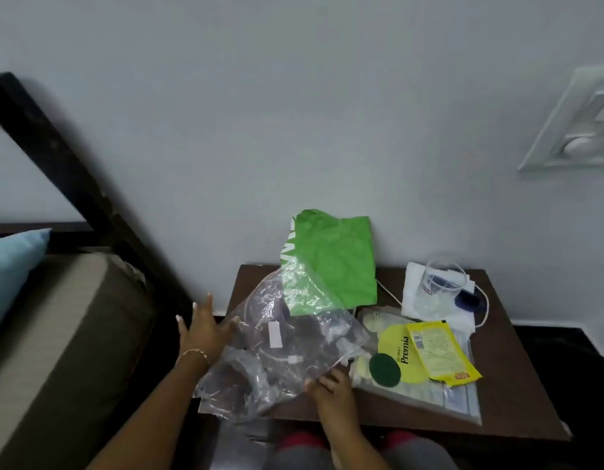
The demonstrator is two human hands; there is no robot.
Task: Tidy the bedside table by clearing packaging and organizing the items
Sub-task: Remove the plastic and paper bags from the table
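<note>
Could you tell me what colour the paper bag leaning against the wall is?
Bright green paper bag with white lettering; head view.

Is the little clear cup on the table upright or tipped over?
Upright: the clear cup stands on white paper, its open rim facing up.

My two bare arms, seen from my head camera

My left hand (205, 329) has long, pale-painted nails and a thin gold chain bracelet (193, 353) at the wrist; my right hand (331, 391) wears nothing I can see; both forearms are bare, no sleeves in view; at the bottom edge my knees show grey fabric with a red band (302, 439) across each leg, blurred.
</note>
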